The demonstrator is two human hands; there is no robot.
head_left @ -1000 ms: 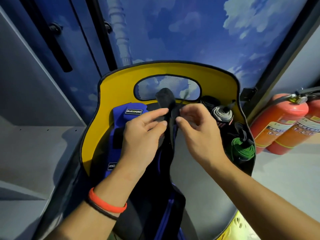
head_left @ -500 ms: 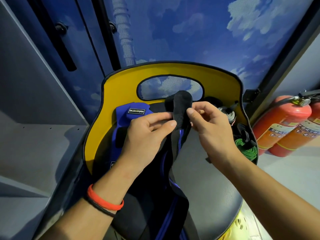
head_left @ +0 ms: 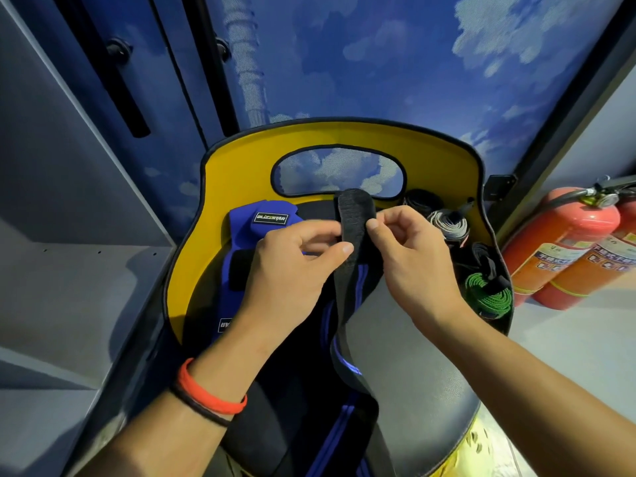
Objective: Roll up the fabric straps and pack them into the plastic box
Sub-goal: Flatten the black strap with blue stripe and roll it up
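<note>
**Black strap pinched between both hands above the chair seat**

A black fabric strap (head_left: 354, 218) with blue stripes along its lower length is held up over a chair seat (head_left: 413, 356). Its top end is folded over into a rounded loop, and the rest hangs down toward the near edge, over a heap of dark fabric. The left hand (head_left: 292, 270) is closed on the strap from the left, thumb pressed to its face just below the fold. The right hand (head_left: 413, 256) is closed on it from the right — thumb and forefinger pinched at the strap's edge, the other fingers curled.

Behind the hands stands the yellow chair back (head_left: 344, 136) with an oval cut-out. On the seat to the left, a blue padded piece (head_left: 247, 222) bearing a small label is seen, partly hidden by the left hand. At the right side of the seat, already-rolled straps are gathered: a green roll (head_left: 488, 297) nearest, a black roll (head_left: 483, 258) just beyond it, a grey-and-white roll (head_left: 447, 223) farther on, and a dark one (head_left: 421, 199) farthest, against the chair back.

An orange wristband (head_left: 210, 397) and a thin black band beside it are worn on the left wrist. Two red fire extinguishers (head_left: 568, 246) lean at the far right — well apart from the hands.

No plastic box can be made out.
</note>
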